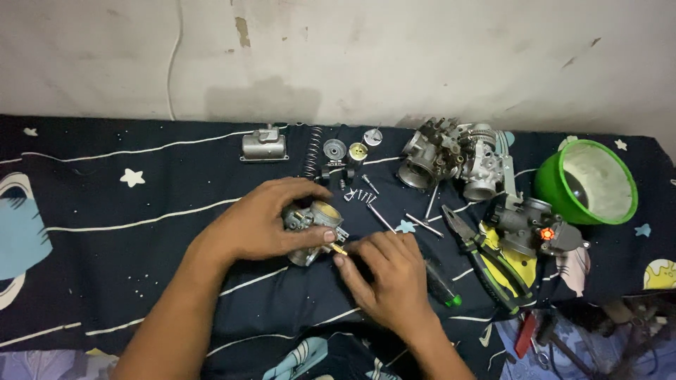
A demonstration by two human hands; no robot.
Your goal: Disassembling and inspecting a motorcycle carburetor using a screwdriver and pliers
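My left hand [264,222] grips a small grey metal carburetor body [315,219] and holds it just above the dark star-patterned cloth [141,211]. My right hand [384,278] is beside it, fingertips pinching a small brass part [339,248] at the carburetor's lower right side. A screwdriver with a black and green handle [442,287] lies under or against my right hand, its tip hidden by the fingers.
Behind the hands lie a metal cover [264,146], a coil spring [312,151], round caps [335,149], loose screws [360,194] and pins [422,224]. Two more carburetors [451,160] [528,226], black-yellow pliers [486,264] and a green bowl [586,181] are on the right. A wall is at the back.
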